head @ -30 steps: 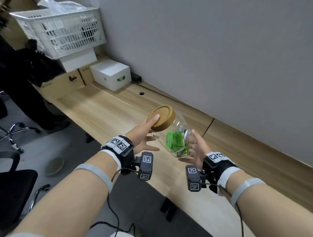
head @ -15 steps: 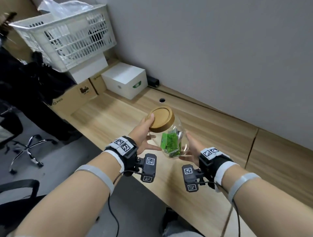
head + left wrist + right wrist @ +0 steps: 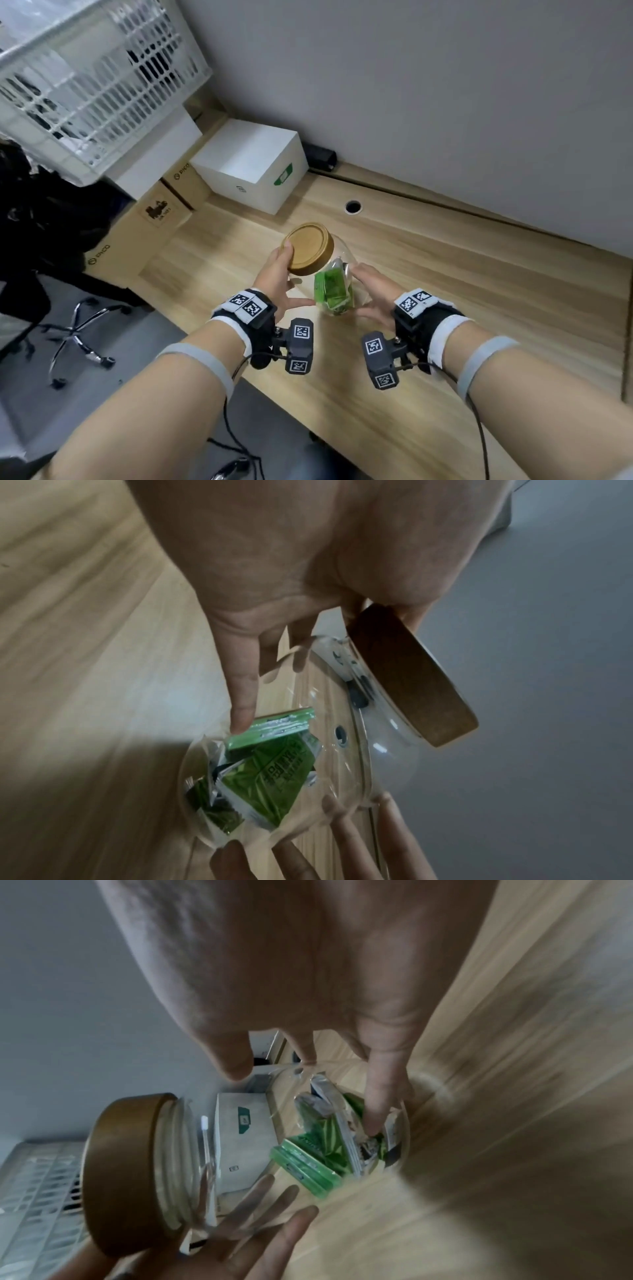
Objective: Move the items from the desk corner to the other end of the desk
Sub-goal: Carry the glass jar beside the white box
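A clear glass jar [image 3: 337,291] with a round wooden lid [image 3: 310,248] and green packets inside hangs tilted above the wooden desk [image 3: 462,294], lid toward the far left. My left hand [image 3: 274,277] holds it at the neck, thumb on the lid's rim and fingers spread under the glass. My right hand [image 3: 375,294] wraps the jar's lower body from the right. In the left wrist view the jar [image 3: 342,750] lies below my left hand [image 3: 291,561]. In the right wrist view the lid [image 3: 120,1164] points left below my right hand [image 3: 291,961].
A white box [image 3: 253,164] stands at the desk's far end by the wall. Cardboard boxes [image 3: 144,222] and a white plastic basket [image 3: 96,78] are stacked to its left. A cable hole [image 3: 352,206] lies behind the jar. An office chair base [image 3: 78,339] is on the floor at left.
Both hands have carried the jar along the desk toward the white box, which now looks much nearer. The jar sits lower over the desk. The grip looks the same.
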Demonstrator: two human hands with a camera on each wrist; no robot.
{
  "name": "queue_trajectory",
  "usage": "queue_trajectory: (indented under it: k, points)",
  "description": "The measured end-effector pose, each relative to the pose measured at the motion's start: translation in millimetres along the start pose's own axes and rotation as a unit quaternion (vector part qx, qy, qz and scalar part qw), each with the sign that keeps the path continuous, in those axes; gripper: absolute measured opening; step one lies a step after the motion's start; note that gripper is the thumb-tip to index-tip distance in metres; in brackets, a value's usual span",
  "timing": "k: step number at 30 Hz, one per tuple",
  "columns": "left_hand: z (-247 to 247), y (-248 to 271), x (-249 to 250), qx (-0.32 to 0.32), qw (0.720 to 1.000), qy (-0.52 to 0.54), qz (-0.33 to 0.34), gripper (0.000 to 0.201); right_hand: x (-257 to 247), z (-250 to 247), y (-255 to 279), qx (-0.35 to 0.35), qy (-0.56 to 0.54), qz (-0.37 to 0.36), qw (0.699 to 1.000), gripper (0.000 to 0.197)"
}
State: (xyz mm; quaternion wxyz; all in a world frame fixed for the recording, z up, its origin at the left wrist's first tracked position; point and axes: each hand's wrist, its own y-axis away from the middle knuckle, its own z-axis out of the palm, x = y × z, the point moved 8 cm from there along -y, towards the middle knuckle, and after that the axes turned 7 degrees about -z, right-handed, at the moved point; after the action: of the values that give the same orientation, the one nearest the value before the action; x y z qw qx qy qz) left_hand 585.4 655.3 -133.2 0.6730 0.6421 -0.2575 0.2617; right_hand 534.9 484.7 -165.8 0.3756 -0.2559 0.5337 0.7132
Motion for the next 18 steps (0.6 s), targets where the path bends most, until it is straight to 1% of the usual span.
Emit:
queue_trajectory:
  k: [2,4,6,9,11,12,13,14,15,17,18]
  points:
    - [-7.0,-25.3,11.1,-0.009,1.0,-0.006,-0.007,0.042,-0.5,8.3,-21.1,0.019,-0.039,0.013,0.999,0.055]
    - [-14.1,-50.6,24.8,-0.02,1.0,-0.02,-0.012,0.042,-8.1,18.9,-43.1,0.036,-0.058,0.004,0.998,0.063]
    - [-20.0,-76.1,42.3,-0.039,0.998,-0.041,-0.005,0.042,-19.0,31.4,-61.2,0.06,-0.051,-0.002,0.997,0.058]
    - [-30.0,-112.8,70.6,-0.06,0.997,-0.052,-0.005,0.058,-37.8,48.4,-89.5,0.098,-0.039,-0.021,0.994,0.051]
    - [-38.0,-135.7,89.3,-0.066,0.996,-0.053,-0.009,0.063,-50.6,54.8,-113.1,0.129,-0.022,-0.042,0.991,0.05]
    - [-41.5,-147.1,96.7,-0.07,0.996,-0.053,-0.013,0.07,-57.5,56.5,-123.2,0.15,-0.024,-0.049,0.987,0.047]
    - [-43.1,-156.8,104.1,-0.076,0.996,-0.048,-0.016,0.078,-64.9,58.0,-132.9,0.17,-0.028,-0.058,0.983,0.041]
    - [-43.4,-166.0,110.4,-0.086,0.995,-0.046,-0.021,0.08,-71.6,59.2,-143.4,0.186,-0.034,-0.066,0.98,0.034]
    - [-42.8,-172.7,116.6,-0.096,0.994,-0.041,-0.028,0.073,-77.8,62.8,-152.6,0.194,-0.037,-0.07,0.978,0.032]
    - [-36.9,-184.4,128.9,-0.122,0.991,-0.021,-0.05,0.05,-87.4,71.1,-168.4,0.194,-0.042,-0.071,0.978,0.039]
    - [-33.4,-189.0,134.9,-0.137,0.989,-0.013,-0.063,0.051,-91.3,75.1,-174.3,0.191,-0.033,-0.073,0.978,0.041]
